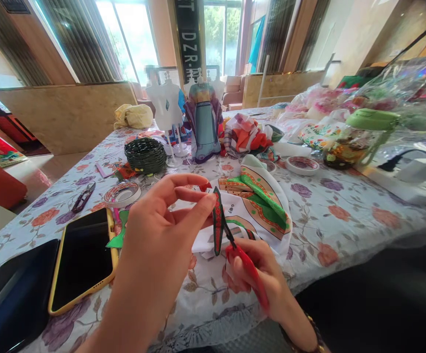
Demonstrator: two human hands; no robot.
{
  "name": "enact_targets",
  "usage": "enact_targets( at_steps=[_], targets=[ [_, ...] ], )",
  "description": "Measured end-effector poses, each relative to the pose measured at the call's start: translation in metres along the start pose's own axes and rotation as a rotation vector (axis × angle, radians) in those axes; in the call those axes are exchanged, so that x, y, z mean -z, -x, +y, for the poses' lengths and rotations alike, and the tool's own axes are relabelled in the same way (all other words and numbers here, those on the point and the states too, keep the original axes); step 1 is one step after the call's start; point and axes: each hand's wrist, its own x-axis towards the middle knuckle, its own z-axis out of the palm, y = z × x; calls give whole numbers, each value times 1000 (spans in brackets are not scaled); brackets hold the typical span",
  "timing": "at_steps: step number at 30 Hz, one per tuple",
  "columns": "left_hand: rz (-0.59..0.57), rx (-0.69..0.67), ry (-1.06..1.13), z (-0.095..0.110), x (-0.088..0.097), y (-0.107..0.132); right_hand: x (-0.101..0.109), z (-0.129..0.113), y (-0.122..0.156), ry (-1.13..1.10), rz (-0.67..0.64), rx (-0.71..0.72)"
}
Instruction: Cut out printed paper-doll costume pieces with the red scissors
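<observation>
My left hand (161,235) pinches the top of a narrow red and green patterned strip (217,220) between thumb and forefinger, holding it upright above the table. My right hand (260,279) grips red-handled scissors (248,267) whose dark blades meet the strip's lower part. Just behind the strip lies a white printed fabric sheet (260,206) with green, orange and red shapes.
A yellow-cased phone (82,257) and a dark tablet (10,299) lie at the left. A green woven basket (146,155), tape rolls (122,193), thread snips (83,197), small dress mannequins (202,122), fabric scraps (248,135) and a green-lidded jar (353,142) stand on the floral tablecloth (345,211).
</observation>
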Motion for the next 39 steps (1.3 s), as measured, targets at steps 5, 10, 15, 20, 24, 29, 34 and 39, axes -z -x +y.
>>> enact_targets(
  at_steps=[5,10,15,20,24,29,34,39],
  targets=[
    [-17,10,16,1,-1,1,-1,-2,0,-35,-19,-1],
    [-85,10,-24,1,0,-1,-1,-1,1,-56,-28,-1],
    [-143,20,-22,-1,-2,-6,-3,-5,-1,-66,-18,-26],
    [-216,-104,-410,-7,-2,-22,-7,-8,-7,-230,53,-95],
    [-563,-140,-634,-17,9,-34,-7,-6,-9,-270,78,-103],
    [-917,-242,-642,-39,12,-30,-7,-7,-9,-275,72,-103],
    [-906,-382,-612,-72,11,-12,-7,-9,-9,-285,100,-103],
    [-809,-647,-559,-91,31,13,-7,-9,-8,-275,117,-92]
  ],
)
